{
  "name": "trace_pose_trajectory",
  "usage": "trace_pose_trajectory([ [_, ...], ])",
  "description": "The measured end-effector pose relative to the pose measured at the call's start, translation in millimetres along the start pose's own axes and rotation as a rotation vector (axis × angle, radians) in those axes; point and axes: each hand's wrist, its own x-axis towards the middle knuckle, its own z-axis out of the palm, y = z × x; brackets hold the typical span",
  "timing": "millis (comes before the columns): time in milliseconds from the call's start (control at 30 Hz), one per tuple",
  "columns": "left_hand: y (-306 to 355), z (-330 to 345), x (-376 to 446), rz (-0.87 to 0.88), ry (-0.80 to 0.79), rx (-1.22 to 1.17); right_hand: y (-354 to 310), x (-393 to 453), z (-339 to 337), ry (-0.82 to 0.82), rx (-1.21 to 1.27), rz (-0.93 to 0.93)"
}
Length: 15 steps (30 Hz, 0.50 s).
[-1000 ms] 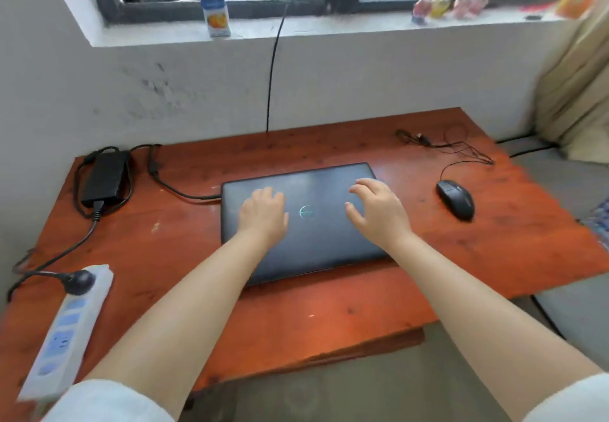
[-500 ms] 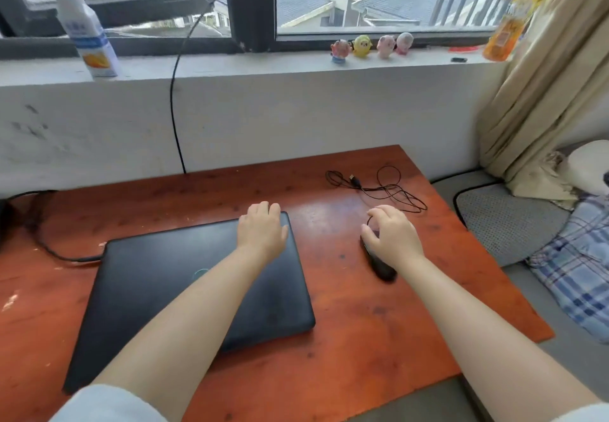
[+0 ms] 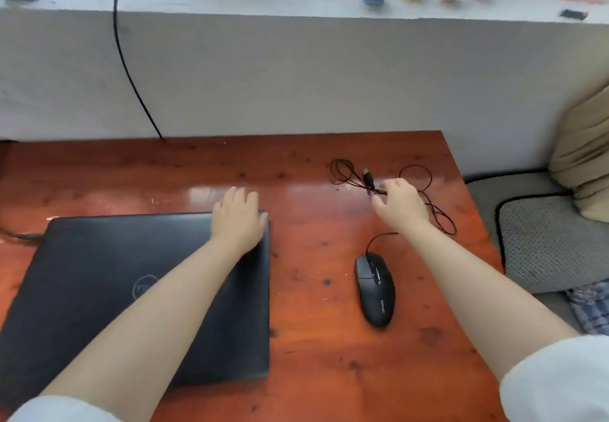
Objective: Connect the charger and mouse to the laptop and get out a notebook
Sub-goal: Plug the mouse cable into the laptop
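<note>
The reddish wooden counter (image 3: 313,372) fills the lower view, and the closed black laptop (image 3: 99,290) lies on its near left, lid down, with a dark cable meeting its far left corner. The left hand (image 3: 238,220) rests flat on the laptop's far right corner, fingers together and slightly curled over the far edge, gripping nothing. To the right of the laptop, well apart from it, the black mouse (image 3: 375,290) sits untouched on the counter, its thin cord (image 3: 438,220) running far and right into loose loops. The right hand (image 3: 400,207) reaches over those loops with fingers half spread and bent; its fingertips seem to be just touching the cord near the USB plug (image 3: 368,176), though motion blur keeps me from telling whether anything is pinched yet. The plug lies free on the counter at the far side of the tangle. The step in hand looks to be taking up the mouse's plug, and it would go best by pinching the rigid plug body rather than the cord, lifting it clear so the loops fall open, then carrying it to the laptop's right edge while the left hand steadies the machine. No notebook is in view.
</note>
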Motion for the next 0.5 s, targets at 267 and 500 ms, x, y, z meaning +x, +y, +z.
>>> trace_pose_trajectory([
  [267, -18.5, 49.8, -59.3, -0.336, 0.018, -0.074, 13.4, 55.9, 34.9, 0.02, 0.01, -0.041],
  [500, -17.9, 70.7, -87.5, -0.417, 0.088, -0.16, 19.2, 75.3, 32.6, 0.002, 0.226, -0.069],
])
